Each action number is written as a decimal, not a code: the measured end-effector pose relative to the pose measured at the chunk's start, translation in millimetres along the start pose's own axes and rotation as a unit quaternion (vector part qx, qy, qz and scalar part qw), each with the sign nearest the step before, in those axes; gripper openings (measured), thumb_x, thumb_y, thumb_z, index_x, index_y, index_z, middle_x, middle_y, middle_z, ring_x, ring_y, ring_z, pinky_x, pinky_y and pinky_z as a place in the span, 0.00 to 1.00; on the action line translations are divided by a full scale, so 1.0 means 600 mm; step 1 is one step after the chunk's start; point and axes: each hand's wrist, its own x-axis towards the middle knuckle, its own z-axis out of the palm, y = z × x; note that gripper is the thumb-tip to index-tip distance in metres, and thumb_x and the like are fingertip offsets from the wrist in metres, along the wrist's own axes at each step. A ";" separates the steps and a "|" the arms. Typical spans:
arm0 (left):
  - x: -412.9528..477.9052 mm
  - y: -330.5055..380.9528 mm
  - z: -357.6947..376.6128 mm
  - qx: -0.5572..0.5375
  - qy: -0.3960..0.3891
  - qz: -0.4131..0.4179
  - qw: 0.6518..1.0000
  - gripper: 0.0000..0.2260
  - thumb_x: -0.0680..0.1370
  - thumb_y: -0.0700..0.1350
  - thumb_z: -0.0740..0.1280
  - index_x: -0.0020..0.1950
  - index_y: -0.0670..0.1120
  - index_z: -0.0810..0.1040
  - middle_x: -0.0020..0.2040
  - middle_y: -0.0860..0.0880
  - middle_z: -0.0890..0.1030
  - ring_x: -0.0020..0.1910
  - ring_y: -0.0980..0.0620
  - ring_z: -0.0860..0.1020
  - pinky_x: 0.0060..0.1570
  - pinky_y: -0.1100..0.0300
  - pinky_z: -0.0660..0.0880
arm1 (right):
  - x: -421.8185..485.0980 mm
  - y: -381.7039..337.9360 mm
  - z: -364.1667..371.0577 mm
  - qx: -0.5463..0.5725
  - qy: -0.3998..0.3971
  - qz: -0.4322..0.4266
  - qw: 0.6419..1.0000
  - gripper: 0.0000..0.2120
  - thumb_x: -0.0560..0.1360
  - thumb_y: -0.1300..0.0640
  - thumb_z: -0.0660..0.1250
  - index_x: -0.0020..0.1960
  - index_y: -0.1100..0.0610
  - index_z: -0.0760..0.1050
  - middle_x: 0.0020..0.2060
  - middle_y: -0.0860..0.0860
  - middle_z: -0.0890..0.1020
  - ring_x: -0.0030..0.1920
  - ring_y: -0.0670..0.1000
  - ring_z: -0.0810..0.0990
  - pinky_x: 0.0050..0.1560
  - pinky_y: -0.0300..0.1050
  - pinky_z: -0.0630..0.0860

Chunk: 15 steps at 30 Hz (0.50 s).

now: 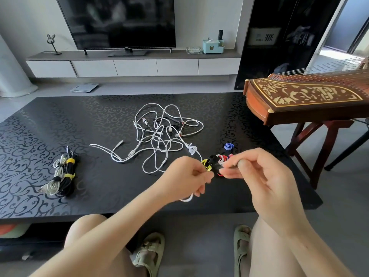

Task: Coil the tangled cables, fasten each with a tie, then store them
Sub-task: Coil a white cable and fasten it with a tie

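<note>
Black patterned table (119, 186) bears tangled white cables (159, 136).

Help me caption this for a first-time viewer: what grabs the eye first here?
The tangle of white cables sprawled across the black patterned table pulls the eye first, then the left hand and right hand pinching one white cable near the front edge, before a heap of coloured ties. Two coiled bundles bound in yellow lie at the table's left, and an ornate wooden zither juts in at the right.
</note>
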 end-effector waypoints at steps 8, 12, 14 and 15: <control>-0.014 -0.005 0.005 -0.418 -0.150 -0.109 0.889 0.07 0.81 0.35 0.58 0.43 0.41 0.69 0.35 0.44 0.83 0.35 0.48 0.83 0.42 0.56 0.81 | -0.031 0.015 -0.013 0.054 -0.012 0.157 0.986 0.12 0.72 0.56 0.66 0.32 0.62 0.75 0.28 0.56 0.79 0.30 0.48 0.77 0.36 0.33 0.73; -0.019 0.001 0.017 -0.429 -0.133 -0.104 0.887 0.08 0.80 0.35 0.59 0.41 0.41 0.68 0.28 0.48 0.75 0.20 0.56 0.68 0.26 0.62 0.72 | -0.023 0.035 0.000 0.005 -0.004 0.264 0.964 0.14 0.71 0.55 0.72 0.35 0.61 0.72 0.21 0.53 0.73 0.23 0.48 0.69 0.27 0.35 0.67; -0.019 0.002 0.019 -0.424 -0.119 -0.099 0.892 0.08 0.80 0.35 0.59 0.40 0.42 0.68 0.27 0.50 0.71 0.20 0.57 0.62 0.25 0.64 0.67 | -0.017 0.038 0.005 0.035 -0.036 0.316 0.947 0.05 0.73 0.59 0.71 0.42 0.60 0.76 0.22 0.53 0.69 0.22 0.48 0.65 0.24 0.39 0.63; -0.021 0.002 0.020 -0.417 -0.107 -0.096 0.897 0.08 0.80 0.35 0.60 0.41 0.41 0.69 0.26 0.50 0.70 0.21 0.57 0.61 0.25 0.65 0.65 | -0.014 0.037 0.005 0.056 -0.050 0.339 0.938 0.03 0.73 0.61 0.70 0.45 0.60 0.78 0.23 0.52 0.68 0.22 0.47 0.63 0.24 0.39 0.61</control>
